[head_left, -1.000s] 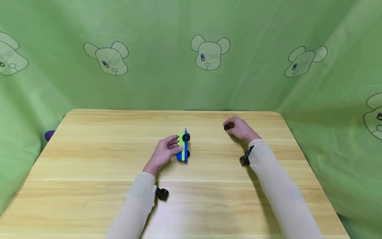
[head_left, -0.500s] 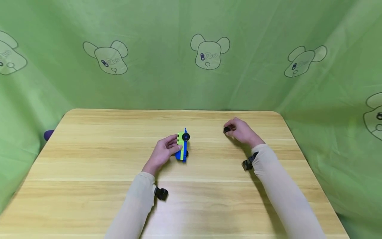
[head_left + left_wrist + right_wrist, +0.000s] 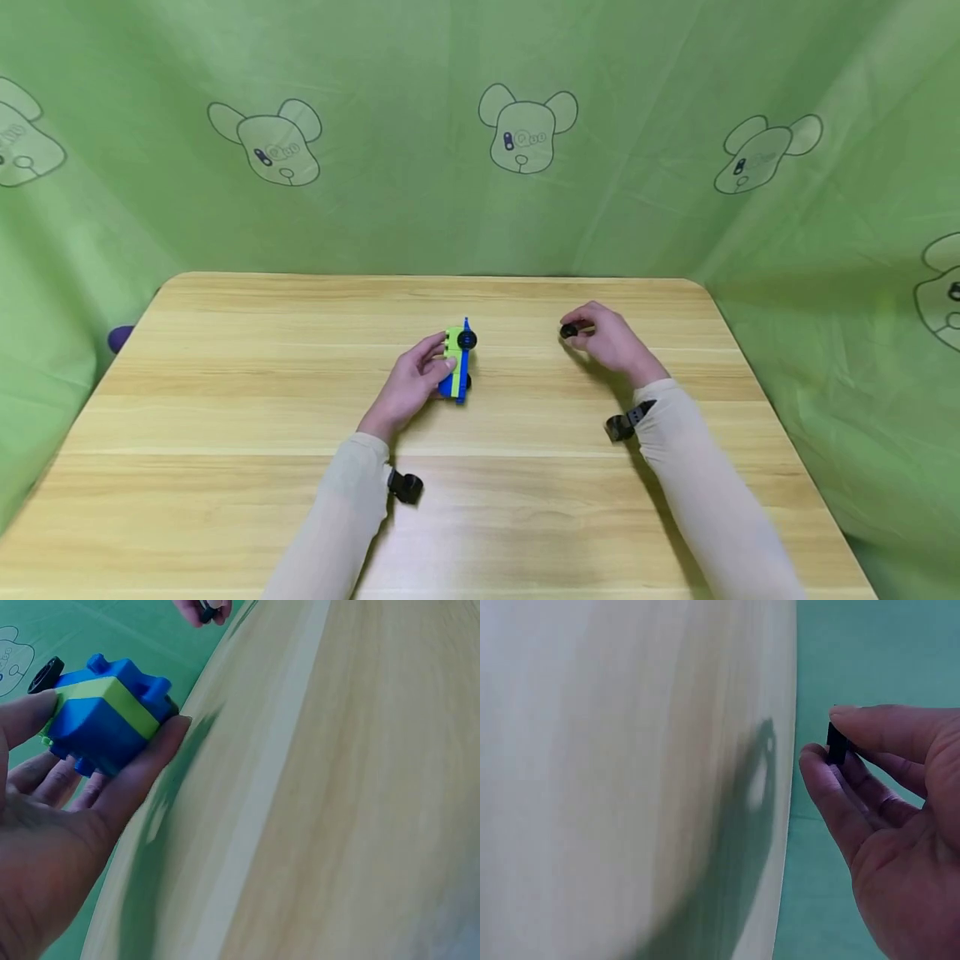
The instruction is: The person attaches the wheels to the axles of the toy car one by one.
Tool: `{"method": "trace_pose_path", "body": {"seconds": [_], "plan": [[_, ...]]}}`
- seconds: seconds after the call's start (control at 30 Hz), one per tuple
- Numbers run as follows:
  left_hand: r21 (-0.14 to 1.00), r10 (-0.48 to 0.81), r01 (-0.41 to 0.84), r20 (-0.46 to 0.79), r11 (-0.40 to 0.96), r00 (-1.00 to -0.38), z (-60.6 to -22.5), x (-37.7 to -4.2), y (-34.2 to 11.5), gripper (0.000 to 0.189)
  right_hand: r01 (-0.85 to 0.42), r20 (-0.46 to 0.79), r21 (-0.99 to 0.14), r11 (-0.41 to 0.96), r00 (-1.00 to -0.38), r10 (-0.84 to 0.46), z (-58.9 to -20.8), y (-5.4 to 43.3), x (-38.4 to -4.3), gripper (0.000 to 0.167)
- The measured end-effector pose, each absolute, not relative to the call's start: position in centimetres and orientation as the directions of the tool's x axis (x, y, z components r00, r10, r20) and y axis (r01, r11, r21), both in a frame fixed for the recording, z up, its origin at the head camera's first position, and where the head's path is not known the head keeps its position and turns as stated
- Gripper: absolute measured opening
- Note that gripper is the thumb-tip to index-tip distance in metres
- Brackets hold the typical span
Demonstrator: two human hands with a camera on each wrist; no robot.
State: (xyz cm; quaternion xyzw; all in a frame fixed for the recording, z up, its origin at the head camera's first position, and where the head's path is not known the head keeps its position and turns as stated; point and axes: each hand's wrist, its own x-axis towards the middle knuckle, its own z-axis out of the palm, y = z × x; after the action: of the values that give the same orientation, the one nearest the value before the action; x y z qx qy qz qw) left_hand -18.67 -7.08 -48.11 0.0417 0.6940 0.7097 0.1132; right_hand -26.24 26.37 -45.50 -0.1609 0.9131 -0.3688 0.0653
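Observation:
Near the middle of the table my left hand point(image 3: 408, 385) grips a blue and lime-green toy car point(image 3: 457, 367), thumb on one side and fingers on the other. The car is turned on its side, with a black wheel point(image 3: 467, 340) at its far end facing up and part of another at its right edge. In the left wrist view, the car's blue body point(image 3: 109, 724) with its green stripe is held above the table. To the right, my right hand point(image 3: 611, 337) pinches a small loose black wheel point(image 3: 569, 331) between thumb and fingertips, seen edge-on in the right wrist view point(image 3: 837, 744).
A wooden table point(image 3: 247, 517) with rounded far corners spreads under both hands. Green curtains point(image 3: 405, 208) printed with bear heads hang behind and at both sides. Something purple point(image 3: 120, 338) shows past the table's left edge. Black wrist cameras point(image 3: 406, 487) sit on both wrists.
My right hand has drawn slightly nearer with the wheel, which has turned to show more of its face. The toy car has shifted a little to the left and away in my left hand.

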Motion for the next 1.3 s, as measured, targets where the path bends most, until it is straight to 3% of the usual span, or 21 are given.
{"method": "trace_pose_path", "body": {"seconds": [0.27, 0.47, 1.3], "plan": [[0.995, 0.181, -0.097, -0.092, -0.020, -0.979, -48.1, -18.7, -7.1, 0.056, -0.276, 0.039, -0.710, 0.648, -0.934, -0.356, -44.8, 25.7, -25.1, 0.033], [0.989, 0.223, -0.100, -0.075, -0.106, -0.972, -47.8, -18.6, -7.3, 0.066, -0.302, 0.064, -0.731, 0.612, -0.923, -0.380, -44.0, 24.7, -24.2, 0.034], [0.990, 0.288, -0.066, -0.027, -0.125, -0.957, -47.8, -18.7, -7.3, 0.079, -0.389, 0.107, -0.731, 0.560, -0.877, -0.469, -42.8, 21.2, -20.9, 0.032]]}}
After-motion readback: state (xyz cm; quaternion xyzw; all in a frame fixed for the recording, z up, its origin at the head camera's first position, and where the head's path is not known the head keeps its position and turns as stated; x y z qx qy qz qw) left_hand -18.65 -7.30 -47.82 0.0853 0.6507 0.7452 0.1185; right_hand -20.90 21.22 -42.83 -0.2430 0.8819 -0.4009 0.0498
